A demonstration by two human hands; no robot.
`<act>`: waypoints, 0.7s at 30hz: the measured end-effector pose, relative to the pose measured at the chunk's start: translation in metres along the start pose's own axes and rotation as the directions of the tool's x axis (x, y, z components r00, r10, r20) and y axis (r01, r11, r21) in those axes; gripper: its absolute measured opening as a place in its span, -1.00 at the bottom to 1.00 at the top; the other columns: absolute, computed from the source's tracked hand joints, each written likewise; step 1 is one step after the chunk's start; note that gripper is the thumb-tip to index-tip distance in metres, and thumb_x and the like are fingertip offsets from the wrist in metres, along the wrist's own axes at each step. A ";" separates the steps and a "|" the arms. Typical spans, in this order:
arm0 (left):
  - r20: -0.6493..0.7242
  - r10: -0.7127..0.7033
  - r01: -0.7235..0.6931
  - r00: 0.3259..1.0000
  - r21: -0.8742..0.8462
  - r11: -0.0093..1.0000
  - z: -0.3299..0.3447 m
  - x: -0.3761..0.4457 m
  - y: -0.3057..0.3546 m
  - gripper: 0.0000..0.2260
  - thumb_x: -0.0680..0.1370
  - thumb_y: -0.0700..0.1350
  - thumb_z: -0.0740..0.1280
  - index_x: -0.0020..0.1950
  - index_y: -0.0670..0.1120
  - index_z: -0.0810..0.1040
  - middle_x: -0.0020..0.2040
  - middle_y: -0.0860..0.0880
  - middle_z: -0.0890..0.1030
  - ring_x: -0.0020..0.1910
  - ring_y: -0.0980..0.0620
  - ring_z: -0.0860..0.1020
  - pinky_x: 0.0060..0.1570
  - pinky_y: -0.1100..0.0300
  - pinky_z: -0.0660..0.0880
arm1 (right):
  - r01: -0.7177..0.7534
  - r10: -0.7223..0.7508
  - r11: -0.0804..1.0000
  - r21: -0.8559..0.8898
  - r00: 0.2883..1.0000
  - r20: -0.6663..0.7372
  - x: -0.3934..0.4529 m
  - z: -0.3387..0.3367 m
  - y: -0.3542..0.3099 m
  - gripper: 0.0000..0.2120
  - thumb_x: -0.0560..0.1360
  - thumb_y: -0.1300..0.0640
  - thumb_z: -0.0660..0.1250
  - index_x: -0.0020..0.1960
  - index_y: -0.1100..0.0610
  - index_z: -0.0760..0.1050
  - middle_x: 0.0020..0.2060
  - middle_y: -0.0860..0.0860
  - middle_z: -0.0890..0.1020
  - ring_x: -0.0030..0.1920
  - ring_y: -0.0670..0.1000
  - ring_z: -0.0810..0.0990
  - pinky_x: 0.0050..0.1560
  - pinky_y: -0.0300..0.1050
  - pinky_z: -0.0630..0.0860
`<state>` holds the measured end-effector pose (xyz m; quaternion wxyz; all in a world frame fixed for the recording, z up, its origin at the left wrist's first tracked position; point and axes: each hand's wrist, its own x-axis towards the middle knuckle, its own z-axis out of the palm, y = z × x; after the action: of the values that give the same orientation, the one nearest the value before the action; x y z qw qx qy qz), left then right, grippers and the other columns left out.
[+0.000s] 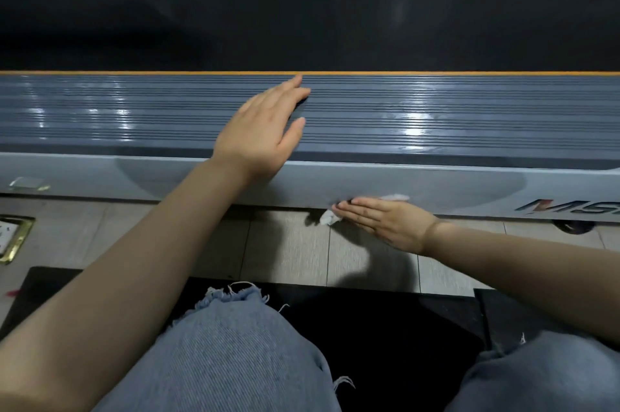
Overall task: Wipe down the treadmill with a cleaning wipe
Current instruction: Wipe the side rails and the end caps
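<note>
The treadmill (436,183) fills the width of the view, lying low on the floor (288,244), so the person kneels on a dark mat (385,338) beside it to reach its side. The black belt (302,9) lies beyond, edged by a thin orange line. Nearer runs the ribbed grey side rail (436,109), which gleams in patches, perhaps damp from wiping, though that is only a guess. Below it the pale side panel (201,176) faces the person and drops to the floor.

The two knees in frayed jeans (241,354) rest on the mat close to the panel, which keeps both arms within easy reach of it.

The left hand (265,129) lies flat on the rail, fingers spread and holding nothing; it looks placed there to brace the body while the other arm works.

The right hand (382,220) is turned on edge against the lower part of the panel, fingers straight and together, pressing the wipe (330,217) to the surface instead of pinching it. A flat hand like this spreads the pressure along the panel's bottom strip, just above the floor.

The wipe is white and crumpled, showing past the fingertips and a little above the hand, trapped between palm and panel. The job seems to be on the lower side face, with more panel toward the logo (570,207) likely left.
</note>
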<state>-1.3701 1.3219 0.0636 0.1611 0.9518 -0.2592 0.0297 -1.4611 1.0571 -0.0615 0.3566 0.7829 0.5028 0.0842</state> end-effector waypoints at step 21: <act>0.049 -0.014 0.012 0.999 0.029 1.000 -0.004 0.030 0.034 -0.65 0.62 -0.10 0.17 0.40 -0.09 0.41 0.51 -0.08 0.34 0.50 -0.06 0.27 0.46 -0.04 0.21 | -0.075 0.131 0.976 0.203 0.951 -0.279 -0.081 -0.013 0.056 -0.65 0.67 0.18 0.09 0.35 0.25 0.50 0.53 0.15 0.22 0.53 0.14 0.18 0.55 0.09 -0.01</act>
<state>-1.3616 1.2810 0.0811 0.1412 0.9562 -0.2564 0.0090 -1.4659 0.9814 0.0023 0.1976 0.8178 0.5136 0.1686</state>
